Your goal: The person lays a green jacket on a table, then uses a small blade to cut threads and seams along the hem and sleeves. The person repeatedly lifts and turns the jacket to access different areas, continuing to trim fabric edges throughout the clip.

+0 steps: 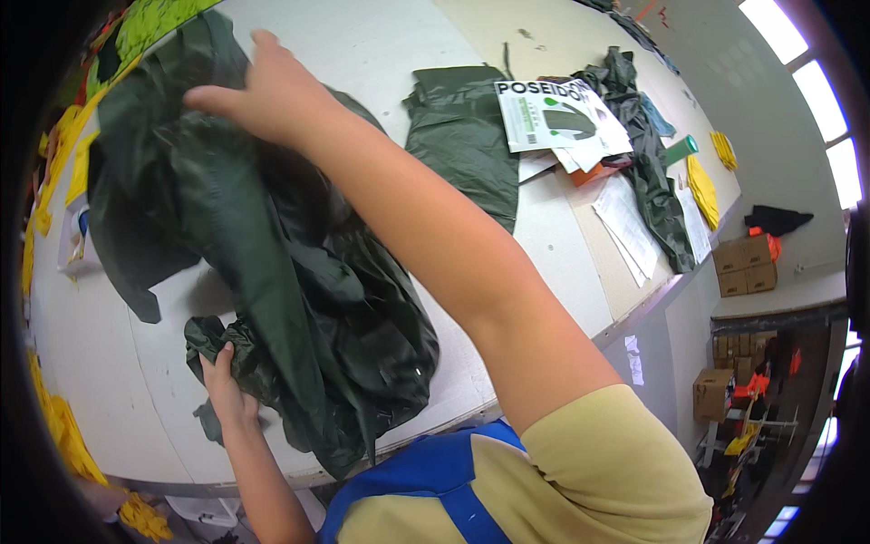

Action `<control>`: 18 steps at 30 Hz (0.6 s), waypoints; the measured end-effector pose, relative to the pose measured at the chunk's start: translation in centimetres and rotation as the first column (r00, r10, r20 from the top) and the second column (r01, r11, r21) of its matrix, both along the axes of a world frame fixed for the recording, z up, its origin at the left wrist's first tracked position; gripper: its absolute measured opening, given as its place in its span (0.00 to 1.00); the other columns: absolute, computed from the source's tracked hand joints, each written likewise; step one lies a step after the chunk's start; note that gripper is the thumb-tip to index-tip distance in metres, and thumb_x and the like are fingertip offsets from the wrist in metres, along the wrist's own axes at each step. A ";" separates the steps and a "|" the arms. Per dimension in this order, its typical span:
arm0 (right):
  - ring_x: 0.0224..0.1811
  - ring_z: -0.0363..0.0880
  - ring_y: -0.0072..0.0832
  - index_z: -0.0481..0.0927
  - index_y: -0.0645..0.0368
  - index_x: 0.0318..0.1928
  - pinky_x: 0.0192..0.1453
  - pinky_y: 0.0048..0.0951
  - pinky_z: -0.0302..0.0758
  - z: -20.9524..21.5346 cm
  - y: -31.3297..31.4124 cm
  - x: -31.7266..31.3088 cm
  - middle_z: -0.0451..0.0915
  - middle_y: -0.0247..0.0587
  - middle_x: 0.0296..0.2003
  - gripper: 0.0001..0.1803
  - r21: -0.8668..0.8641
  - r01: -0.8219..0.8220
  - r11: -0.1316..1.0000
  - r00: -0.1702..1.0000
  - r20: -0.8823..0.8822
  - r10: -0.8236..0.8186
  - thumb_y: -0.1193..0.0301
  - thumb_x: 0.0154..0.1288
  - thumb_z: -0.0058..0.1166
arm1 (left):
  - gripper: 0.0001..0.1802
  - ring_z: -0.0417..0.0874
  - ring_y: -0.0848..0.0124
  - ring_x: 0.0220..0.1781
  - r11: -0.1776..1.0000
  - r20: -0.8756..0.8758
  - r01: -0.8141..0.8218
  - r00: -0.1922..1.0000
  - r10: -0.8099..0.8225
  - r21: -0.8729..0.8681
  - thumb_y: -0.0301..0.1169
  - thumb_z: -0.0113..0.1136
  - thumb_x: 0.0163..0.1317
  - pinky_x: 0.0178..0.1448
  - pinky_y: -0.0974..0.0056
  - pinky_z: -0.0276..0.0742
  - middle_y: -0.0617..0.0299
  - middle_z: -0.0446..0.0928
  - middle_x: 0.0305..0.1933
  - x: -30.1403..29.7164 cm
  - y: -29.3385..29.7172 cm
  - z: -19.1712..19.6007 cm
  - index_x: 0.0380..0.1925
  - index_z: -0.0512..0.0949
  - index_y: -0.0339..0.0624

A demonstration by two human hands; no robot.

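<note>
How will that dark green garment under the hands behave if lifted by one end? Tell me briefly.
The dark green garment will probably flop and drape: it lies in loose folds. Its sheen suggests thin, slippery fabric, likely light. The left hand bunches its edge easily; the right hand presses the top.

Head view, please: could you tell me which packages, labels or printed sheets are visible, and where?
White-and-green printed insert cards: fanned on the table's far right, rectangular.
White paper sheets: near the table's right edge, flat.
Brown cardboard boxes: stacked beyond the table, right.
Another brown cardboard box: lower right, on the floor.
</note>
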State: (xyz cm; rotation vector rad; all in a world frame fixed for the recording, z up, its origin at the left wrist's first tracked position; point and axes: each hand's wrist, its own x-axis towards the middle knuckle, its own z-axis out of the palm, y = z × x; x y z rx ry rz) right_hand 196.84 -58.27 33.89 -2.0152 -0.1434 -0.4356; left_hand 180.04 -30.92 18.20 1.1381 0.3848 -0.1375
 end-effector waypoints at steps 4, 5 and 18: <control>0.65 0.66 0.48 0.63 0.70 0.64 0.67 0.39 0.64 -10.3 -10.0 -6.2 0.68 0.61 0.61 0.47 -0.155 0.119 0.981 0.991 -0.048 -0.128 0.48 0.54 0.63 | 0.31 0.71 0.59 0.60 0.970 -0.065 -0.084 0.993 0.101 0.226 0.24 0.50 0.64 0.62 0.58 0.70 0.52 0.66 0.62 -0.4 0.9 -4.6 0.67 0.54 0.40; 0.65 0.67 0.46 0.65 0.70 0.63 0.66 0.39 0.65 -14.3 -13.8 -8.9 0.69 0.60 0.60 0.44 -0.139 0.227 0.964 0.945 -0.209 -0.252 0.51 0.56 0.62 | 0.32 0.71 0.59 0.61 0.952 -0.104 -0.101 0.985 0.137 0.290 0.25 0.51 0.65 0.63 0.58 0.69 0.52 0.65 0.62 -1.0 0.4 -5.5 0.67 0.54 0.39; 0.60 0.66 0.45 0.63 0.65 0.62 0.66 0.40 0.61 -21.3 -41.8 -23.2 0.67 0.53 0.59 0.43 -0.689 0.640 0.341 0.607 0.181 -0.774 0.62 0.49 0.70 | 0.48 0.43 0.51 0.77 0.151 0.327 -0.310 0.940 -0.097 0.939 0.23 0.62 0.52 0.77 0.51 0.41 0.47 0.43 0.75 -2.4 -8.9 -1.6 0.72 0.48 0.43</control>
